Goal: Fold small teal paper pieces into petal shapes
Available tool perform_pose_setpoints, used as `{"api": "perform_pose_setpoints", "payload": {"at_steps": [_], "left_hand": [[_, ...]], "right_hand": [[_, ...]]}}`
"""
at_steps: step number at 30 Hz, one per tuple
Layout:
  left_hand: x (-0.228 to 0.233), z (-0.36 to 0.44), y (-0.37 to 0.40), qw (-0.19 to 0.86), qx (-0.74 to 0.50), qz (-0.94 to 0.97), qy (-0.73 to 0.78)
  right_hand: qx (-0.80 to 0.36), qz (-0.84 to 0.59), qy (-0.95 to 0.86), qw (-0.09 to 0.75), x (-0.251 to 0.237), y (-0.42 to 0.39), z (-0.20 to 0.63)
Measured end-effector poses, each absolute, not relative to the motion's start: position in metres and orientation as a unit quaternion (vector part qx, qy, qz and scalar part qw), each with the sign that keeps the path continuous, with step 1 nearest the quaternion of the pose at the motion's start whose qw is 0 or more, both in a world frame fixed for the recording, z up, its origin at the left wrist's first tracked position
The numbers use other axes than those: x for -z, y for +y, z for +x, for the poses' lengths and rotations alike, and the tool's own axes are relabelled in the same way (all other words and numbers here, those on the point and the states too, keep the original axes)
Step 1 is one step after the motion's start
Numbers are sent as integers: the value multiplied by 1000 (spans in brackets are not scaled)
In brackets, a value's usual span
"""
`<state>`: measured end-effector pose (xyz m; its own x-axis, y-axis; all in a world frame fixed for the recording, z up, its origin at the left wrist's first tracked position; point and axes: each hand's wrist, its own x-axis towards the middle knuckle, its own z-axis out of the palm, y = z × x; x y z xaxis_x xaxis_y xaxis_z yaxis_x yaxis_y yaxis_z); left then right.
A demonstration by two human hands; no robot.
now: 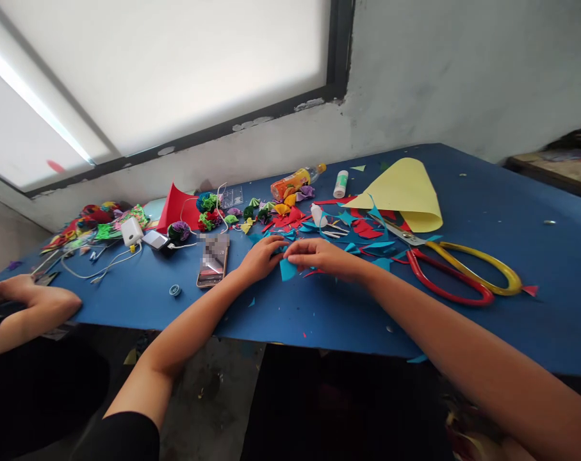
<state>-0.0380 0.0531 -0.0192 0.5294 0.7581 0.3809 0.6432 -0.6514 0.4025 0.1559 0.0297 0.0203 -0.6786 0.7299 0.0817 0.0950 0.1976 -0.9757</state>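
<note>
My left hand (262,257) and my right hand (319,256) meet over a small piece of teal paper (287,269) lying on the blue table (319,314). The fingertips of both hands pinch its top edge. Red and teal paper scraps (362,230) lie scattered just beyond my hands. Large scissors (463,272) with one red and one yellow handle lie to the right of my right forearm, blades pointing toward the scraps.
A curled yellow sheet (408,192), glue stick (341,184), orange drink bottle (294,182) and small folded paper flowers (208,211) lie further back. A phone (213,262) lies left of my left hand, with a charger (131,232) and cables. Another person's arm (31,307) rests at the far left edge.
</note>
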Motion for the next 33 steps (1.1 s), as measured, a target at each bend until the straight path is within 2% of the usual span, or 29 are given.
{"api": "perform_pose_setpoints", "payload": {"at_steps": [3, 5, 9, 12, 18, 23, 33], "left_hand": [[16, -38, 51, 97, -331, 828, 443], [12, -35, 47, 118, -361, 815, 438], [4, -29, 39, 201, -366, 801, 429], [2, -28, 36, 210, -350, 805, 431], [4, -33, 39, 180, -300, 847, 399], [3, -31, 36, 137, -308, 860, 383], [3, -32, 33, 143, -189, 872, 429]], "right_hand": [[-618, -253, -722, 181, -15, 29, 156], [-586, -268, -739, 195, -10, 31, 154], [-418, -339, -795, 279, -3, 42, 154], [-363, -358, -807, 297, -3, 46, 157], [-286, -343, -861, 244, -2, 40, 153], [-200, -353, -890, 209, -2, 40, 154], [-118, -382, -900, 173, -4, 42, 161]]}}
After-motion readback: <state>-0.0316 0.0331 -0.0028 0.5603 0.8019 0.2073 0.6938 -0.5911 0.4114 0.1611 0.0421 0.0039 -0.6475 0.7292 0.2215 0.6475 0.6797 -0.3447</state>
